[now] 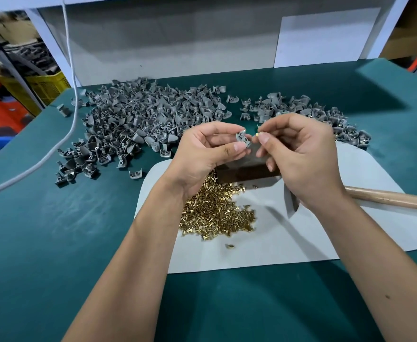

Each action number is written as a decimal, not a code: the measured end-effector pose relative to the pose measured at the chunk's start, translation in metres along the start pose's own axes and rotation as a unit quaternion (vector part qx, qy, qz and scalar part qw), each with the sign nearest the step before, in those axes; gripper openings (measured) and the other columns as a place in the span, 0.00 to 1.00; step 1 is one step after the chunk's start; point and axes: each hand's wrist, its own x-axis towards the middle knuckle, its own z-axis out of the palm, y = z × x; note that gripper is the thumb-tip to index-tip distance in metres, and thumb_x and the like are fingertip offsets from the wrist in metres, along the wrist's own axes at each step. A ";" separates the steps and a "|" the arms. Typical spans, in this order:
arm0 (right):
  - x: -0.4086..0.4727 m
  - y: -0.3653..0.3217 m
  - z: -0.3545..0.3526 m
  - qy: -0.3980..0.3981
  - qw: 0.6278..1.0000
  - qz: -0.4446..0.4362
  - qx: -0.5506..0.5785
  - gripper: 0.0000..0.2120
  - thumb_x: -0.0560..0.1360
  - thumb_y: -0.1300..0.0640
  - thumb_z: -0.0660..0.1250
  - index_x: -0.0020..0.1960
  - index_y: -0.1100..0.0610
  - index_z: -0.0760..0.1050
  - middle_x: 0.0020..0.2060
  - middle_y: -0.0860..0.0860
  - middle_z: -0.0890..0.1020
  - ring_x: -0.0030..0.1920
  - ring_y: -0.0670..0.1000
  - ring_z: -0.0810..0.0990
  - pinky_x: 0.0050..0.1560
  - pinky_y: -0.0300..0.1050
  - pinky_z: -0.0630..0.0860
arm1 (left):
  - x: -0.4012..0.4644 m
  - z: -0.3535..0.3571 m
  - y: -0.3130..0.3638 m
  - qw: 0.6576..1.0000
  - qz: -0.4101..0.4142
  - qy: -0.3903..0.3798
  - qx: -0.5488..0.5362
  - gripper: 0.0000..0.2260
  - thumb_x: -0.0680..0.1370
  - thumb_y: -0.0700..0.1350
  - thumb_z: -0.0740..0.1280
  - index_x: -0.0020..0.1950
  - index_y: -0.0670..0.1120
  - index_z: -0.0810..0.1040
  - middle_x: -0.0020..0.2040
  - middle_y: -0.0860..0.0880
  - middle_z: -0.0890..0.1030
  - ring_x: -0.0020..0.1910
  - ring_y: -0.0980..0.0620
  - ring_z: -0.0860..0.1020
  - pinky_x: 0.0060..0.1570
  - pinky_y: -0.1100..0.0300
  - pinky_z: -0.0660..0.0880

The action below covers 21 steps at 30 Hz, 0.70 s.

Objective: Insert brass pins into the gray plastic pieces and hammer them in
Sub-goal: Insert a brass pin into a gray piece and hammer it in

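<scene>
The left hand (202, 149) is pinching one gray plastic piece (243, 138) between thumb and fingertips, clamped on its edges so that its open face is turning toward the other hand. The right hand (298, 154) is pinching a single brass pin (257, 134) between thumb and forefinger, fingers closed on it, and the pin is sitting just beside the piece, apparently not yet in a hole. Both are being held up above the dark block (246, 172), probably so the small hole can be seen and lined up before the piece is being set down for striking.

Taking the block as the landmark: it is lying directly under the two hands on a pale mat (301, 243), likely serving as the anvil. The heap of loose brass pins (217, 211) is lying just in front of the block, toward the person, within easy reach of either hand. The hammer handle (394, 197) is stretching away to the right of the block, its head mostly hidden under the right wrist, so it is ready for the right hand. Behind the block, a large pile of gray pieces (140, 117) is spreading to the left, with a smaller pile (301, 107) behind and to the right; whether that one is finished work I cannot tell. A white cable (71, 95) is trailing far left.
</scene>
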 end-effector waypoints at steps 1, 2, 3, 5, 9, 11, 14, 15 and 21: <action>0.000 0.000 0.001 -0.003 1.000 -0.004 -0.006 0.05 0.77 0.65 0.71 0.48 0.56 0.82 0.34 0.52 0.84 0.29 0.47 0.80 0.31 0.40 0.75 | 0.000 0.000 0.000 1.000 -0.001 0.002 0.004 0.17 0.67 0.33 0.75 0.55 0.36 0.82 0.44 0.40 0.86 0.42 0.45 0.86 0.49 0.56 0.84; -0.001 -0.001 0.001 -0.004 1.000 -0.011 -0.022 0.05 0.77 0.64 0.72 0.48 0.55 0.83 0.35 0.50 0.84 0.32 0.46 0.81 0.33 0.40 0.76 | 0.000 0.000 0.000 1.000 -0.001 0.003 0.005 0.17 0.67 0.33 0.75 0.55 0.36 0.82 0.44 0.40 0.86 0.42 0.45 0.86 0.48 0.56 0.84; 0.000 -0.001 0.001 -0.005 0.998 -0.023 -0.051 0.05 0.76 0.63 0.73 0.48 0.54 0.83 0.37 0.47 0.84 0.37 0.46 0.82 0.38 0.40 0.78 | 0.000 0.001 -0.001 1.000 -0.002 0.002 0.004 0.17 0.67 0.33 0.75 0.56 0.36 0.82 0.43 0.40 0.86 0.42 0.45 0.86 0.48 0.56 0.84; 0.000 -0.002 0.000 -0.008 0.993 -0.046 -0.111 0.05 0.75 0.61 0.74 0.48 0.53 0.84 0.42 0.45 0.85 0.46 0.47 0.83 0.48 0.43 0.79 | 0.000 0.001 -0.001 1.000 -0.004 -0.005 0.001 0.16 0.68 0.34 0.75 0.55 0.36 0.82 0.43 0.41 0.86 0.42 0.45 0.86 0.47 0.57 0.84; -0.001 -0.002 0.003 -0.004 0.991 -0.039 -0.130 0.05 0.76 0.62 0.73 0.49 0.52 0.84 0.44 0.47 0.84 0.48 0.47 0.82 0.52 0.48 0.79 | 0.000 0.001 0.000 1.000 -0.004 -0.016 -0.001 0.15 0.68 0.34 0.75 0.54 0.38 0.83 0.43 0.41 0.86 0.42 0.45 0.86 0.47 0.57 0.83; -0.002 -0.002 0.004 -0.001 0.991 -0.025 -0.132 0.04 0.77 0.61 0.73 0.49 0.53 0.84 0.44 0.47 0.84 0.47 0.47 0.83 0.51 0.48 0.80 | 0.000 0.001 -0.001 1.000 -0.002 -0.015 0.004 0.14 0.68 0.34 0.76 0.53 0.38 0.84 0.43 0.40 0.87 0.42 0.45 0.86 0.47 0.57 0.83; -0.002 -0.001 0.005 0.003 0.991 -0.004 -0.135 0.03 0.77 0.61 0.73 0.48 0.54 0.83 0.42 0.46 0.84 0.43 0.46 0.83 0.48 0.47 0.82 | 0.000 0.000 -0.001 1.000 0.001 -0.013 0.010 0.14 0.67 0.33 0.76 0.52 0.39 0.85 0.44 0.40 0.86 0.43 0.45 0.86 0.48 0.55 0.83; -0.003 -0.001 0.005 0.000 0.990 0.001 -0.139 0.03 0.77 0.61 0.72 0.48 0.54 0.83 0.40 0.45 0.84 0.42 0.45 0.83 0.47 0.47 0.82 | 0.000 0.000 -0.002 1.000 0.003 -0.012 0.014 0.14 0.67 0.33 0.76 0.52 0.39 0.85 0.43 0.41 0.86 0.42 0.46 0.86 0.48 0.56 0.83; -0.003 0.000 0.007 -0.007 0.981 -0.007 -0.195 0.03 0.76 0.61 0.72 0.46 0.55 0.83 0.37 0.43 0.83 0.38 0.44 0.81 0.41 0.41 0.78 | 0.000 0.001 -0.001 0.999 0.010 -0.006 0.047 0.13 0.66 0.32 0.77 0.49 0.38 0.84 0.40 0.43 0.87 0.38 0.49 0.86 0.42 0.59 0.83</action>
